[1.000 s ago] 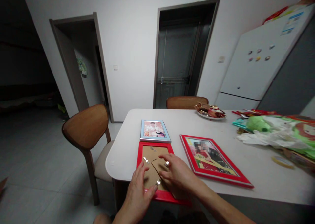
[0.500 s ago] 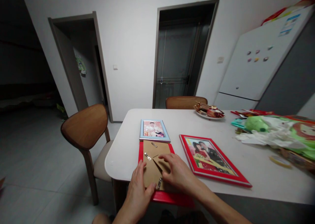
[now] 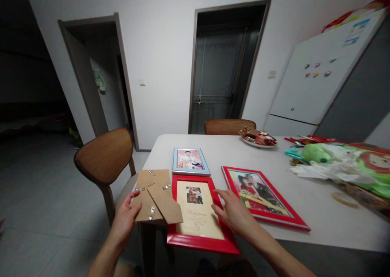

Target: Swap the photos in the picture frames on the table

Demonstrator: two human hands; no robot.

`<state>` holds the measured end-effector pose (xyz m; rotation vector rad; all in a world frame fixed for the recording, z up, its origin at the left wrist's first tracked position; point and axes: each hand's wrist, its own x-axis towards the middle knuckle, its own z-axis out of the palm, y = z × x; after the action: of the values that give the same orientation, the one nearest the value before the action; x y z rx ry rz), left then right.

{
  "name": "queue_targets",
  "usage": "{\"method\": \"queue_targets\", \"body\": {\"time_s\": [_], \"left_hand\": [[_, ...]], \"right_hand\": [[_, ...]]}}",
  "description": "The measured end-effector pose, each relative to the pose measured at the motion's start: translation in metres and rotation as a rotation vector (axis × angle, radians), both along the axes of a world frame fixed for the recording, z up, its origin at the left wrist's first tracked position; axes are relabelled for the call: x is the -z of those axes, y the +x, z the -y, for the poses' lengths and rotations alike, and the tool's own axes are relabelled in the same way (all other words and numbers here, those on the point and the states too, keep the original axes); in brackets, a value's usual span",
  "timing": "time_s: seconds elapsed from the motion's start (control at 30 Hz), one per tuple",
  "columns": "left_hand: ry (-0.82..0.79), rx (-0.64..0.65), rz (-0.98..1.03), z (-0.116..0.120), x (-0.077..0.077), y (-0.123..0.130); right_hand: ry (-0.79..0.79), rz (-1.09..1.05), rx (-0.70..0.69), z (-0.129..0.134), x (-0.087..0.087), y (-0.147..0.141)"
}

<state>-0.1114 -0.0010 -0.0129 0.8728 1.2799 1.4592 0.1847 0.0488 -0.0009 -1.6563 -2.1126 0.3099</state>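
My left hand (image 3: 125, 218) grips the left edge of a brown backing board (image 3: 158, 202) with metal clips and a stand flap, held left of a red frame. The red frame (image 3: 202, 247) lies at the table's front edge; a cream sheet (image 3: 199, 216) with a small photo shows inside it. The board's flap overlaps the frame's left side. Over the frame's right side is my right hand (image 3: 228, 210), fingers apart and holding nothing. A light blue framed picture (image 3: 190, 162) lies just behind, and a second red framed picture (image 3: 262, 195) lies to the right.
The white table (image 3: 219, 147) also bears a plate of red and gold items (image 3: 258, 138) at the back and a green and white plastic heap (image 3: 335, 159) with a tape roll (image 3: 345, 200) at the right. Wooden chairs stand left (image 3: 106, 157) and behind (image 3: 230, 126).
The backing board has come off the red frame and moved left in my left hand, uncovering the cream sheet. My right hand has let go of the flap and shifted slightly right.
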Motion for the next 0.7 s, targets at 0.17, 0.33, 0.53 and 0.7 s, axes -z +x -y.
{"method": "queue_targets", "body": {"time_s": [0.17, 0.33, 0.53, 0.7], "left_hand": [[-0.075, 0.016, -0.397, -0.008, 0.014, -0.032], [-0.076, -0.117, -0.683, -0.018, 0.012, -0.041], [0.198, -0.085, -1.039, -0.001, -0.008, 0.021], [0.426, 0.24, -0.959, 0.028, -0.027, 0.112]], "right_hand": [[-0.093, 0.053, 0.035, -0.004, 0.013, 0.005], [-0.091, -0.007, 0.092, -0.011, 0.01, 0.005], [-0.377, -0.69, 0.111, -0.003, -0.004, 0.003], [-0.576, -1.239, 0.049, 0.015, -0.031, -0.011]]}}
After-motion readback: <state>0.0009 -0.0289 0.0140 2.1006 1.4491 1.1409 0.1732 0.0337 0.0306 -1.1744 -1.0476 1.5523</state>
